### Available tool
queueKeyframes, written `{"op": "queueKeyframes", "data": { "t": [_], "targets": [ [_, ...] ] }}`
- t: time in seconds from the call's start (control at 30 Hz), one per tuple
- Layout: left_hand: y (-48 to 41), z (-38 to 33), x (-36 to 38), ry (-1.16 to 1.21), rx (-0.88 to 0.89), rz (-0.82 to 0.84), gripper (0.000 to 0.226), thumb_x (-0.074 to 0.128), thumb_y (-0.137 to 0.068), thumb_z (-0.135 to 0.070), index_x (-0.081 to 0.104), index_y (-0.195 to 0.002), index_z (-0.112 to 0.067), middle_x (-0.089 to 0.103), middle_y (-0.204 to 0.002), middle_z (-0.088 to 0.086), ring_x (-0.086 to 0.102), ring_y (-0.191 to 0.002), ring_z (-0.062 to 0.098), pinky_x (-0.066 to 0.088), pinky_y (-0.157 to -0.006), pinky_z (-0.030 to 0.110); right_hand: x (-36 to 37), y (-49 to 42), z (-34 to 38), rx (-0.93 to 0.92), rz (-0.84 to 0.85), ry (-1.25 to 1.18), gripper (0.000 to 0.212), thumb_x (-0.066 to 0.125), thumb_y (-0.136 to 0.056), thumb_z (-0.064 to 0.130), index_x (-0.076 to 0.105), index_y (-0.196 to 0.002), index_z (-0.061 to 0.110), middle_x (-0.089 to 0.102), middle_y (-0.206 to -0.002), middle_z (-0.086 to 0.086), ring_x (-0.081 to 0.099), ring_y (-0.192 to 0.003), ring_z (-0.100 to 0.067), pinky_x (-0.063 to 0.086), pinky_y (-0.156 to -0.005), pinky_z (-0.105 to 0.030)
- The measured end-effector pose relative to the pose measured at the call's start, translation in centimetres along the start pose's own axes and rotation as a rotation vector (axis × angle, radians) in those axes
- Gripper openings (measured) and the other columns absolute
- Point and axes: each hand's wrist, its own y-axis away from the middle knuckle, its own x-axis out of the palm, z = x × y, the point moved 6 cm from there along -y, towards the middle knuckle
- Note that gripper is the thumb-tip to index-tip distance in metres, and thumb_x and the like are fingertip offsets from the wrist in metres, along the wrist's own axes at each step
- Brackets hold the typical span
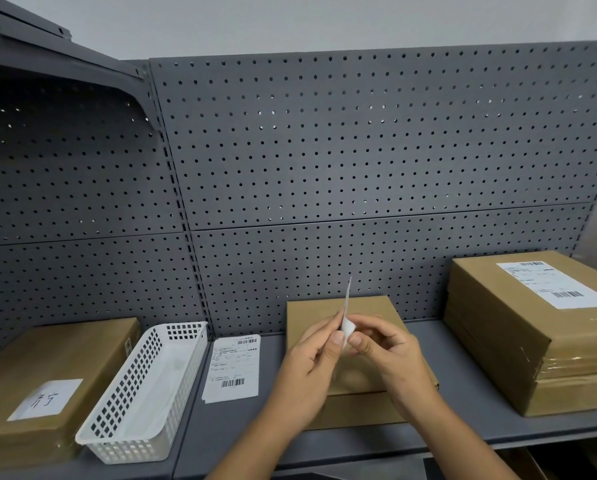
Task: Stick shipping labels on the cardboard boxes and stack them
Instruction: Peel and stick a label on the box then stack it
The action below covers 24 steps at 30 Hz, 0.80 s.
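Note:
Both hands hold a white shipping label [347, 308] edge-on above a plain cardboard box [345, 308] in the middle of the grey shelf. My left hand [310, 362] pinches the label's lower edge. My right hand [383, 344] grips a curled corner of it beside the left thumb. A stack of cardboard boxes [518, 337] stands at the right, with a label [555, 284] stuck on the top one. A pile of loose labels [234, 365] lies flat left of the plain box.
A white perforated plastic basket [141, 393] sits left of the loose labels. Further left lies a cardboard box [65, 348] with a handwritten white note [46, 400]. A grey pegboard wall [359, 161] backs the shelf [463, 431]. An upper shelf [47, 64] overhangs at the far left.

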Motion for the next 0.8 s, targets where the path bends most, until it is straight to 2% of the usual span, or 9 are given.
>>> {"op": "queueKeyframes", "data": {
  "t": [0.13,0.23,0.4,0.47,0.57,0.67,0.7,0.8],
  "targets": [
    [0.0,0.0,0.2,-0.028,0.016,0.013,0.036,0.05,-0.108,-0.024,0.062,-0.142,-0.024,0.061,-0.142,-0.016,0.051,-0.135,-0.006,0.036,-0.112,0.01,-0.1,-0.2,0.0,-0.015,0.013,0.007,0.024,0.078,-0.08,0.006,0.075,-0.104,0.006,0.065,-0.093,-0.028,0.062,-0.083,-0.03,0.06,-0.073,-0.032],
    [0.0,0.0,0.3,-0.023,0.016,0.011,0.036,0.051,-0.108,-0.022,0.062,-0.142,-0.022,0.061,-0.142,-0.015,0.051,-0.134,-0.008,0.036,-0.112,0.01,-0.2,-0.2,-0.2,-0.008,0.037,0.018,0.026,0.081,-0.081,0.01,0.073,-0.106,0.006,0.062,-0.094,-0.03,0.059,-0.084,-0.032,0.058,-0.077,-0.036],
    [-0.1,0.4,0.4,-0.021,0.015,0.039,0.037,0.051,-0.108,-0.021,0.06,-0.144,-0.021,0.06,-0.145,-0.013,0.05,-0.136,-0.005,0.036,-0.114,0.012,-0.1,-0.3,-0.7,0.023,0.033,0.013,0.05,0.089,-0.07,0.043,0.072,-0.105,0.011,0.061,-0.094,-0.029,0.059,-0.086,-0.032,0.052,-0.083,-0.051],
    [-0.2,0.5,0.4,-0.025,0.017,0.053,0.036,0.05,-0.109,-0.02,0.06,-0.144,-0.023,0.059,-0.146,-0.014,0.05,-0.137,-0.005,0.036,-0.114,0.013,-0.2,-0.3,-0.8,0.034,0.026,0.003,0.055,0.089,-0.068,0.049,0.072,-0.104,0.011,0.062,-0.091,-0.024,0.058,-0.087,-0.032,0.05,-0.086,-0.055],
    [-0.3,0.4,0.5,-0.017,0.017,0.076,0.036,0.05,-0.109,-0.019,0.061,-0.142,-0.026,0.059,-0.146,-0.016,0.049,-0.138,-0.005,0.036,-0.115,0.014,-0.3,-0.3,-0.9,0.048,0.027,-0.013,0.056,0.09,-0.068,0.049,0.07,-0.101,0.008,0.063,-0.09,-0.019,0.056,-0.087,-0.032,0.048,-0.087,-0.058],
    [-0.4,0.3,0.8,-0.03,0.026,0.111,0.036,0.048,-0.11,-0.019,0.061,-0.143,-0.025,0.061,-0.145,-0.014,0.05,-0.139,-0.001,0.037,-0.117,0.018,-0.1,-0.4,-0.9,0.058,0.036,-0.025,0.056,0.091,-0.068,0.047,0.066,-0.096,0.005,0.054,-0.093,-0.038,0.051,-0.085,-0.033,0.044,-0.083,-0.056],
    [-0.4,0.3,0.9,-0.032,0.027,0.119,0.036,0.048,-0.11,-0.02,0.06,-0.144,-0.025,0.061,-0.145,-0.013,0.05,-0.139,0.001,0.037,-0.117,0.02,-0.1,-0.4,-0.9,0.063,0.038,-0.028,0.056,0.091,-0.068,0.047,0.064,-0.094,0.005,0.052,-0.093,-0.039,0.049,-0.084,-0.033,0.043,-0.082,-0.055],
    [-0.4,0.3,0.9,-0.019,0.015,0.134,0.037,0.048,-0.11,-0.022,0.06,-0.144,-0.026,0.061,-0.145,-0.013,0.05,-0.139,0.001,0.037,-0.119,0.025,0.0,-0.4,-1.0,0.087,0.054,-0.044,0.054,0.091,-0.069,0.047,0.063,-0.091,0.006,0.054,-0.089,-0.032,0.047,-0.085,-0.033,0.04,-0.082,-0.053]
  ]
}}
